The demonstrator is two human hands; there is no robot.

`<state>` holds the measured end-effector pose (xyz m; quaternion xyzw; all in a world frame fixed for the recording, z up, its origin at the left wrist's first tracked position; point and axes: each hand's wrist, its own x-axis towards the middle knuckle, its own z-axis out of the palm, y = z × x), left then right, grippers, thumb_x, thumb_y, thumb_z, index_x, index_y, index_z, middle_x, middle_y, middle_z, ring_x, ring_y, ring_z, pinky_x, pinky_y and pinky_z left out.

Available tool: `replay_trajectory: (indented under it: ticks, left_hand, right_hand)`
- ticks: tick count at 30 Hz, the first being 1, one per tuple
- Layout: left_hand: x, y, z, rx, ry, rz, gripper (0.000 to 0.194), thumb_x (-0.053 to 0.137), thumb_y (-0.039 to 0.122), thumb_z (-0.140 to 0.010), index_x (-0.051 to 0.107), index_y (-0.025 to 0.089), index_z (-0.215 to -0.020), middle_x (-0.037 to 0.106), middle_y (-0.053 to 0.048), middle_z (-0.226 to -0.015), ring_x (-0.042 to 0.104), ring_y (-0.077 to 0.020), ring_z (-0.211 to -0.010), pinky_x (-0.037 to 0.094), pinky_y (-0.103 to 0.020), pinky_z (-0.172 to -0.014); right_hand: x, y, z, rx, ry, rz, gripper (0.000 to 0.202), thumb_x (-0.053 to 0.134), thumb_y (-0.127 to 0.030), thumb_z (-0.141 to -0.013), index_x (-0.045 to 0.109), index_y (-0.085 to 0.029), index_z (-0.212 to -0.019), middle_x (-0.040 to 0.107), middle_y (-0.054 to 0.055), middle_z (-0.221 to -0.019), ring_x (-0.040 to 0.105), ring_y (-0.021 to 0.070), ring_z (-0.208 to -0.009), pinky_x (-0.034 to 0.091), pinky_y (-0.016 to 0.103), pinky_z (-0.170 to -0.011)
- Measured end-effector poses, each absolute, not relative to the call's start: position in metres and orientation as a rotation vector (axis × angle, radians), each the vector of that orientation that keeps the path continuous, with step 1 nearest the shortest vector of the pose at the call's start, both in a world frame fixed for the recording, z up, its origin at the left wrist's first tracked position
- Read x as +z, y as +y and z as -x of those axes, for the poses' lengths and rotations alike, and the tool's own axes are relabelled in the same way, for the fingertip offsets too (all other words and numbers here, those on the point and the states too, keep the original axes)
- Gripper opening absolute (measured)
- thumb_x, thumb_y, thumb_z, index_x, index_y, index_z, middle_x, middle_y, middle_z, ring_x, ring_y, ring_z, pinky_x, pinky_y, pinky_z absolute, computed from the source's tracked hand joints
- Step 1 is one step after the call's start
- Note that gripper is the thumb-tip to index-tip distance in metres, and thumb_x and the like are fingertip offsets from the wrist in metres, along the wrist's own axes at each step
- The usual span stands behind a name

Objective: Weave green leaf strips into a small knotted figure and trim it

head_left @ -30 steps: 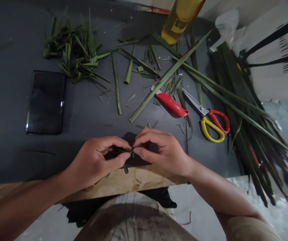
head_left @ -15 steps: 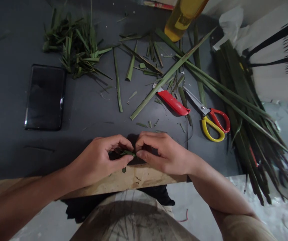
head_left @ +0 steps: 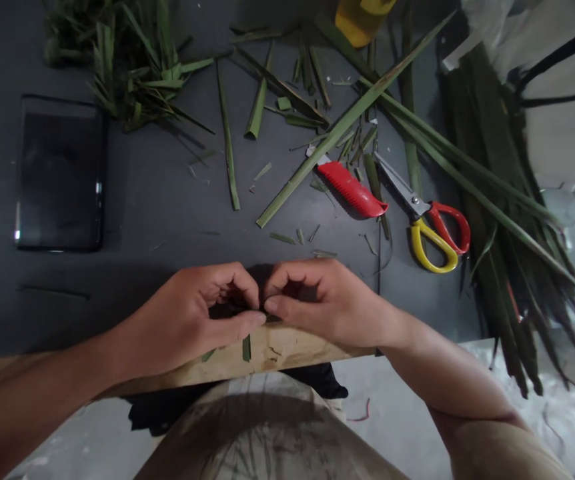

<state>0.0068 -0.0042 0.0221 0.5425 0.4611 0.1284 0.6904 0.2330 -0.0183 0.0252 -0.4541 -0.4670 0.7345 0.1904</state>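
My left hand [head_left: 202, 317] and my right hand [head_left: 320, 300] meet fingertip to fingertip at the table's front edge. Thumb and fingers of each are pinched together on a small piece of green leaf, mostly hidden by the fingers. Below the left fingers a short strip of leaf [head_left: 246, 348] hangs in front of the wooden edge [head_left: 277, 350]. Beyond the hands lie a red-handled cutter [head_left: 352, 190] and scissors [head_left: 422, 210] with one red and one yellow handle.
A black tablet-like object [head_left: 60, 177] lies at the left, near a heap of folded leaves [head_left: 142, 67]. Long leaf strips [head_left: 357, 117] cross the middle. Many dark leaves [head_left: 497, 200] are stacked at the right. A yellow bottle [head_left: 360, 23] stands at the back.
The view has shifted closer, so tabletop things appear higher and more spread. The leaf piece between my fingers shows less, and more of a strip hangs below my left hand.
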Motion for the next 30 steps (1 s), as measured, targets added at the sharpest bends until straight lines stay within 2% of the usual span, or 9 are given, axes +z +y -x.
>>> replay_trajectory:
  ticks: [4,8,14,20,24,27,30]
  left_hand:
    - [0.018,-0.009,-0.002,0.353,1.068,-1.249,0.004,0.078,0.026,-0.083,0.081,0.028,-0.081,0.079,0.0,-0.08,0.072,-0.0165,-0.071,0.055,-0.021,-0.062]
    - [0.021,-0.009,-0.003,0.476,1.119,-1.272,0.008,0.082,0.026,-0.081,0.085,0.033,-0.082,0.083,0.002,-0.085,0.073,-0.014,-0.068,0.055,-0.019,-0.058]
    - [0.029,-0.005,-0.007,0.506,1.124,-1.315,0.011,0.082,0.023,-0.082,0.088,0.032,-0.082,0.084,0.002,-0.087,0.075,-0.0125,-0.069,0.055,-0.016,-0.058]
    - [0.027,-0.008,-0.007,0.497,1.125,-1.349,0.007,0.08,0.019,-0.08,0.083,0.025,-0.081,0.083,0.001,-0.079,0.073,-0.0128,-0.064,0.056,-0.017,-0.057]
    - [0.028,-0.009,-0.007,0.546,1.023,-1.457,0.016,0.077,0.013,-0.083,0.084,0.028,-0.082,0.084,0.001,-0.086,0.073,-0.0113,-0.067,0.057,-0.018,-0.062]
    - [0.029,-0.008,-0.008,0.592,0.973,-1.505,0.024,0.076,0.01,-0.084,0.088,0.031,-0.087,0.085,0.001,-0.091,0.073,-0.0098,-0.064,0.056,-0.016,-0.058]
    - [0.029,-0.007,-0.01,0.612,1.012,-1.511,0.026,0.079,0.01,-0.081,0.089,0.034,-0.085,0.086,0.002,-0.09,0.077,-0.0118,-0.069,0.059,-0.015,-0.063]
  right_hand:
    - [0.021,-0.019,-0.229,2.11,-0.904,1.194,0.031,0.093,-0.035,-0.08,0.069,-0.018,-0.09,0.059,-0.006,-0.07,0.048,0.0065,-0.06,0.039,0.02,-0.053]
    - [0.018,-0.017,-0.229,2.099,-0.808,1.155,0.037,0.097,-0.038,-0.076,0.068,-0.019,-0.089,0.061,-0.007,-0.068,0.051,0.0059,-0.055,0.045,0.018,-0.05]
    - [0.019,-0.015,-0.229,2.053,-0.774,1.142,0.037,0.097,-0.039,-0.076,0.069,-0.018,-0.087,0.063,-0.007,-0.065,0.053,0.0053,-0.052,0.044,0.018,-0.048]
    - [0.017,-0.017,-0.226,2.095,-0.754,1.096,0.036,0.097,-0.036,-0.076,0.07,-0.019,-0.092,0.063,-0.007,-0.067,0.051,0.0056,-0.054,0.042,0.019,-0.05]
    - [0.017,-0.019,-0.224,2.13,-0.736,1.05,0.032,0.094,-0.034,-0.08,0.069,-0.019,-0.093,0.063,-0.007,-0.07,0.052,0.0061,-0.058,0.043,0.02,-0.054]
    - [0.015,-0.019,-0.225,2.14,-0.724,1.087,0.031,0.092,-0.036,-0.082,0.069,-0.018,-0.094,0.06,-0.007,-0.07,0.049,0.0053,-0.057,0.039,0.019,-0.052]
    - [0.014,-0.018,-0.225,2.144,-0.71,1.082,0.033,0.092,-0.039,-0.082,0.07,-0.018,-0.094,0.06,-0.007,-0.068,0.048,0.0049,-0.054,0.038,0.019,-0.049]
